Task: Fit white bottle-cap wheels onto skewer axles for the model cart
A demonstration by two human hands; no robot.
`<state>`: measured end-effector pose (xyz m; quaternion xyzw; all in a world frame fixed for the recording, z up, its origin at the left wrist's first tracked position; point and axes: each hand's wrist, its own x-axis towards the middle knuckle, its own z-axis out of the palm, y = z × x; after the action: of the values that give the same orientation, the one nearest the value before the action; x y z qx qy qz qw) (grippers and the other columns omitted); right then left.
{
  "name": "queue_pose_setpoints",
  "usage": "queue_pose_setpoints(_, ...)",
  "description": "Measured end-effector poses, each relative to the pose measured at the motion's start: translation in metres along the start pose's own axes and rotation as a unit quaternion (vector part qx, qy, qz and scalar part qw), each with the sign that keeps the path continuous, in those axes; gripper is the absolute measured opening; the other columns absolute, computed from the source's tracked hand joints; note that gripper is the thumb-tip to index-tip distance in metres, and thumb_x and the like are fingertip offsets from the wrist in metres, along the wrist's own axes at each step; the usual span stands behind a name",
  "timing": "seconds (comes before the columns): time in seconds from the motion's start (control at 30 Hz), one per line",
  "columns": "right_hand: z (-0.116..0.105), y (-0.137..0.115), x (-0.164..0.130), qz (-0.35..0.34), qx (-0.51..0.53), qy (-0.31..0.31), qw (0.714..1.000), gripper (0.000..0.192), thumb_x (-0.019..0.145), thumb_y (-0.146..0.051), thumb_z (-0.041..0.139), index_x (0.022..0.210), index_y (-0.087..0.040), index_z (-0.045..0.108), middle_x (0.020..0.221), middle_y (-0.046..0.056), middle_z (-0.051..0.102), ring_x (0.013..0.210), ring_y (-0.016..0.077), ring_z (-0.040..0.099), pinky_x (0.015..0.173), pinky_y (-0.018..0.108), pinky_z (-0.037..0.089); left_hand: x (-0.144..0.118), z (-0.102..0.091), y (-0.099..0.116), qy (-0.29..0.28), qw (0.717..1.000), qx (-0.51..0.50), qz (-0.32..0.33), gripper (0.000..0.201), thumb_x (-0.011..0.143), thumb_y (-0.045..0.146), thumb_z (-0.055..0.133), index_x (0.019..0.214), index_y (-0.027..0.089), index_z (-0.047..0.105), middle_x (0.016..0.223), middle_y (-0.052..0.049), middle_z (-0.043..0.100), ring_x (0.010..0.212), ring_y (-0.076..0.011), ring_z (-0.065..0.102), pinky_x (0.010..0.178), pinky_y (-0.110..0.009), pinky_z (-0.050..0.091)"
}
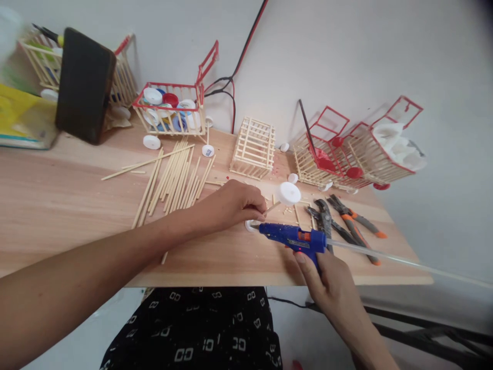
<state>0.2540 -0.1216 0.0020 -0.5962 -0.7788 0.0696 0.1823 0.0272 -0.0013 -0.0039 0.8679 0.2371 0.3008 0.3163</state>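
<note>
My left hand (234, 203) pinches a thin wooden stick (272, 208) above the table's front part. One white bottle cap (288, 193) is on the stick's far end, and another white cap (249, 225) shows just below my fingers, partly hidden. A blue hot glue gun (290, 237) is gripped in my right hand (327, 275), its nozzle pointing left at the lower cap. A long clear glue stick (389, 255) runs out of the gun's back. Whether the nozzle touches the cap, I cannot tell.
Loose wooden sticks (173, 180) lie left of my hand. Behind stand a small stick frame (253, 146), a cart of caps (169, 110) and red-trimmed carts (327, 159). Pliers (356, 228) lie at right. A dark phone-like slab (84, 85) stands at left.
</note>
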Motion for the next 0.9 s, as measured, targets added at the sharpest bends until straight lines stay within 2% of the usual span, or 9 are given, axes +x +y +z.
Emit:
queue_pose_setpoints(0.4,-0.0001,-0.0007,0.0001,0.009,-0.007,-0.006,1.0,0.03,0.093,-0.038,0.039,0.083,-0.016,0.058,0.066,0.006,0.065,0.058,0.0184,0.059,0.052,0.026,0.043,0.0001,-0.0002,0.002,-0.001,1.0,-0.006,-0.006,0.014,0.083,0.02,0.059,0.072,0.014,0.066,0.073,0.0,0.065,0.071,-0.0094,0.058,0.065,-0.02,0.038)
queue_pose_setpoints(0.7,-0.0018,0.0007,0.0006,-0.009,-0.023,0.009,1.0,0.029,0.093,-0.036,0.041,0.081,-0.016,0.058,0.062,0.005,0.062,0.054,0.0176,0.058,0.049,0.025,0.041,-0.0004,-0.0004,0.0026,0.0,1.0,-0.004,-0.008,0.012,0.082,0.019,0.061,0.073,0.014,0.067,0.072,0.001,0.064,0.069,-0.009,0.057,0.064,-0.02,0.037)
queue_pose_setpoints(0.9,-0.0034,0.0011,-0.0005,0.013,-0.014,0.009,1.0,0.03,0.092,-0.037,0.04,0.085,-0.016,0.06,0.068,0.006,0.066,0.059,0.0192,0.061,0.052,0.027,0.043,-0.0001,-0.0011,0.0057,-0.006,1.0,-0.007,-0.016,0.014,0.083,0.018,0.059,0.072,0.014,0.066,0.073,0.0,0.064,0.071,-0.0098,0.057,0.066,-0.02,0.038)
